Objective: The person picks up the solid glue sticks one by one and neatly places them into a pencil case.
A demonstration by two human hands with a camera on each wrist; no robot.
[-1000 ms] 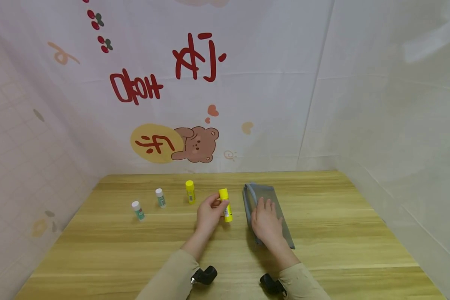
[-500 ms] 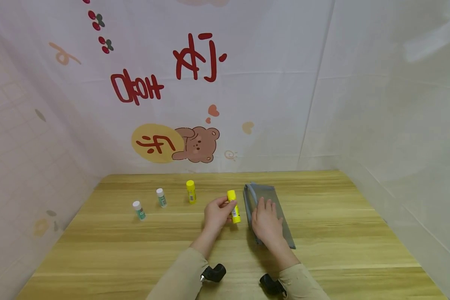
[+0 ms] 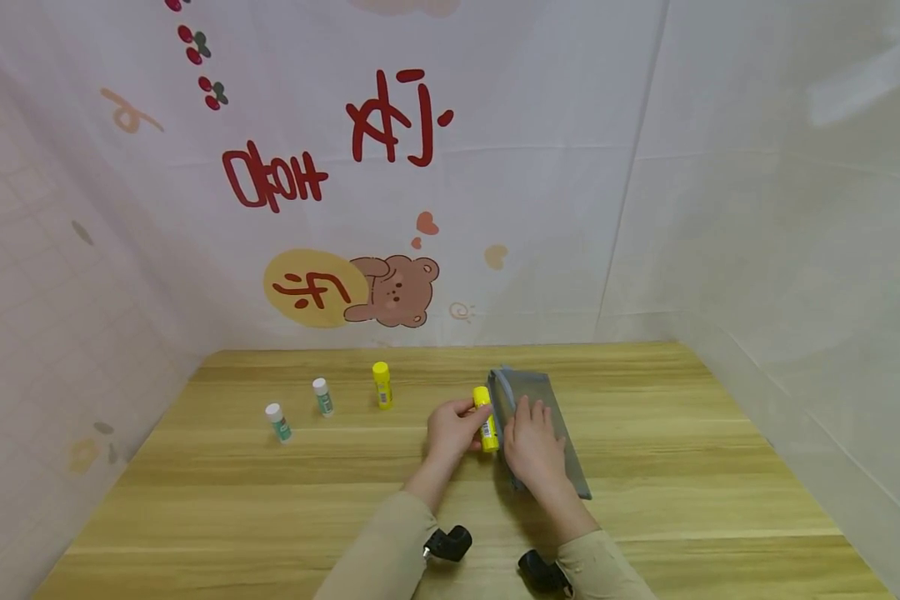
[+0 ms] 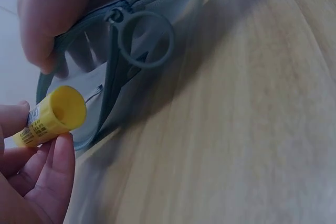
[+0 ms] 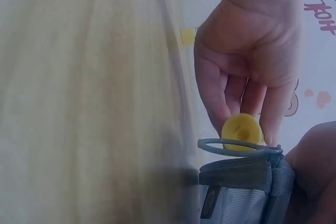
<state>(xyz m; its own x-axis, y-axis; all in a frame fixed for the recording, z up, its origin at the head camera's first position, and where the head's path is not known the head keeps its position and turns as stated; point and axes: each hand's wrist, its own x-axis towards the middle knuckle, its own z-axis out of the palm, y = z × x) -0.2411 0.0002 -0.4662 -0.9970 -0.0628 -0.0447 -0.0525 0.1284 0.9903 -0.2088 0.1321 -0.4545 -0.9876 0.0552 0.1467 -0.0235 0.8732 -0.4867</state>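
Note:
My left hand (image 3: 448, 432) pinches a yellow glue stick (image 3: 483, 400) between thumb and fingers, right at the mouth of a grey mesh zipper pouch (image 3: 540, 383). In the left wrist view, the end of the glue stick (image 4: 68, 111) overlaps the pouch's gaping opening. My right hand (image 3: 534, 442) lies over the pouch and grips its upper edge, thumb at the rim, so the mouth stays spread. A grey ring (image 4: 169, 43) hangs from the zipper end. The right wrist view shows the glue stick (image 5: 241, 127) just beyond the pouch's ring.
Another yellow glue stick (image 3: 382, 385) stands on the wooden table (image 3: 270, 517) left of my hands. Two white-capped green glue sticks (image 3: 322, 397) stand farther left. A printed white cloth (image 3: 540, 192) encloses the back and sides.
My left hand has carried the yellow glue stick rightward, from beside the pouch up to its mouth. My right hand and the pouch have stayed in place.

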